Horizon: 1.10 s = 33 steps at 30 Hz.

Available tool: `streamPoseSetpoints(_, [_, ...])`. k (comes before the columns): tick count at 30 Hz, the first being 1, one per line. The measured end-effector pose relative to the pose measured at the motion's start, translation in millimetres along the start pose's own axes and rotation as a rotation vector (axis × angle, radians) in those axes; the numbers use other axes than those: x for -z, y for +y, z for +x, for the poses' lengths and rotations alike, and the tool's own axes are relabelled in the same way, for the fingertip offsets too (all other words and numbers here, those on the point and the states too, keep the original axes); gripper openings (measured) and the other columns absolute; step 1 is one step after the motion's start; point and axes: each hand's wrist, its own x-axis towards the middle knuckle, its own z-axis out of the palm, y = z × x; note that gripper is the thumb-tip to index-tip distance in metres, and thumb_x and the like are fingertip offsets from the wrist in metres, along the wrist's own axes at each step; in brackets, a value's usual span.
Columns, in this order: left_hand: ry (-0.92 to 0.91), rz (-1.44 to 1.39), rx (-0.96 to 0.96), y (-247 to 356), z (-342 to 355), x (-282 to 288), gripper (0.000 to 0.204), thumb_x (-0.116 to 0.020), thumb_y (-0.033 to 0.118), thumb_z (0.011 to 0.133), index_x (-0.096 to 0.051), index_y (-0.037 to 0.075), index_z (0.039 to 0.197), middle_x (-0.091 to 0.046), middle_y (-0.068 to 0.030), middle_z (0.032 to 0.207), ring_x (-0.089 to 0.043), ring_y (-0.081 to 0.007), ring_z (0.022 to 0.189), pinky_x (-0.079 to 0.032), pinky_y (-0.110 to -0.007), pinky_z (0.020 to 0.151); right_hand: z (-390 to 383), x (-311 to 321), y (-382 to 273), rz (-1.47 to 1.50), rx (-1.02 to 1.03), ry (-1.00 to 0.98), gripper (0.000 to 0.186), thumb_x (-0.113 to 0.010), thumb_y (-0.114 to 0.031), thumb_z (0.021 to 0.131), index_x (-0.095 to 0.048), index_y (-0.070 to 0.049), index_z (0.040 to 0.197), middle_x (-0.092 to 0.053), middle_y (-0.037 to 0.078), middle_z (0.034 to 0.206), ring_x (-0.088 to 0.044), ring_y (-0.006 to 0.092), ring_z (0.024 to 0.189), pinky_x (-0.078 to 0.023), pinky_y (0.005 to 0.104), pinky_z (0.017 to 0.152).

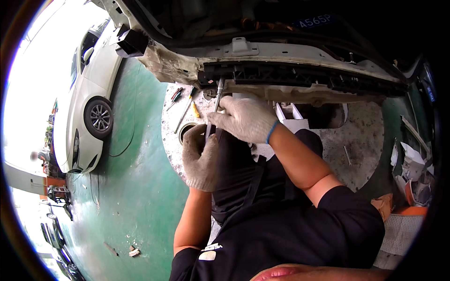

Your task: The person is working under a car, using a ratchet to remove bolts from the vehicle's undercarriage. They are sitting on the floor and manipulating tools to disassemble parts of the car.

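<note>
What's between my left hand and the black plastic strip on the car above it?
The head view shows a metal tool, with your right hand at its shaft.

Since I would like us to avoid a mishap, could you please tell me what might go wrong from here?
The long metal tool reaches the black strip; if it slips, the gloved right hand could strike the strip's edge. The gloved left hand, at the tool's near end, might jerk too. The loose yellow-handled tool could get knocked across the round platform.
</note>
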Motion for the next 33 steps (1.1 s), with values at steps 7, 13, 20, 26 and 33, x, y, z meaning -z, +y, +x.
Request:
streamPoseSetpoints(7, [-0.021, -0.153, 0.105, 7.9, -3.9, 0.9, 0.032, -0.064, 0.019, 0.101, -0.062, -0.001, 0.127, -0.061, -0.0015, 0.086, -0.054, -0.0095, 0.074, -0.044, -0.026, 0.068, 24.7, 75.1, -5.5, 0.251, 0.284, 0.258, 0.029, -0.050, 0.002, 0.095, -0.074, -0.001, 0.109, -0.075, 0.008, 0.102, -0.070, 0.0166, 0.095, -0.058, 0.0330, 0.090])
streamPoseSetpoints(13, [-0.213, -0.863, 0.359, -1.5, -2.1, -4.3, 0.035, -0.055, 0.034, 0.108, -0.061, 0.000, 0.117, -0.051, -0.0006, 0.073, -0.042, -0.0124, 0.062, -0.036, -0.029, 0.064, 49.2, 66.0, 16.7, 0.365, 0.107, 0.080, 0.029, -0.050, -0.005, 0.099, -0.072, -0.001, 0.116, -0.075, 0.014, 0.102, -0.073, 0.0210, 0.090, -0.062, 0.0349, 0.085])
streamPoseSetpoints(20, [-0.265, -1.097, 0.506, -2.6, 1.6, -5.2, 0.037, -0.047, 0.037, 0.110, -0.054, 0.006, 0.090, -0.046, -0.0007, 0.067, -0.038, -0.0144, 0.059, -0.033, -0.030, 0.062, 51.2, 62.8, 17.3, 0.179, 0.144, 0.106, 0.028, -0.050, -0.009, 0.103, -0.073, -0.001, 0.116, -0.075, 0.009, 0.101, -0.073, 0.0185, 0.095, -0.061, 0.0356, 0.087])
streamPoseSetpoints(26, [-0.208, -0.782, 0.403, -4.5, 7.4, -2.8, 0.050, -0.048, 0.041, 0.108, -0.051, 0.010, 0.070, -0.042, -0.0014, 0.056, -0.035, -0.0175, 0.053, -0.030, -0.033, 0.057, 60.1, 75.9, 13.2, 0.431, 0.160, 0.016, 0.026, -0.056, -0.019, 0.107, -0.073, -0.001, 0.112, -0.074, 0.007, 0.100, -0.068, 0.0150, 0.093, -0.057, 0.0304, 0.087])
streamPoseSetpoints(33, [-0.220, -0.902, 0.459, 0.3, 6.7, -4.0, 0.032, -0.050, 0.038, 0.109, -0.058, 0.009, 0.099, -0.042, -0.0008, 0.059, -0.034, -0.0149, 0.054, -0.030, -0.032, 0.057, 84.3, 64.1, -4.8, 0.743, 0.208, -0.034, 0.039, -0.051, -0.030, 0.109, -0.061, -0.005, 0.081, -0.056, 0.002, 0.067, -0.050, 0.0119, 0.058, -0.044, 0.0299, 0.057])
